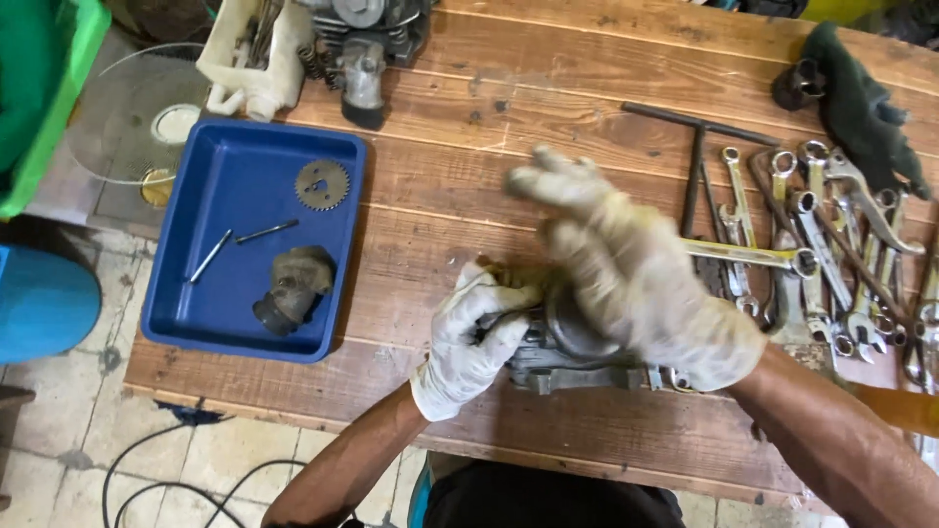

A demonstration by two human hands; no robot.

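Observation:
Both hands wear dirty white gloves. My left hand [471, 337] grips the left side of a grey metal engine part [562, 352] that rests near the front edge of the wooden table [440, 186]. Above that part hovers my right hand [626, 274], blurred, fingers spread, holding nothing that I can see; it hides most of the part.
A blue tray [210, 328] at the left holds a sprocket [322, 184], two thin pins and a dirty rubber fitting [293, 288]. Several wrenches [812, 264] and a T-handle tool [696, 156] lie at the right. An engine block [367, 49] and white plastic container [249, 59] stand at the back.

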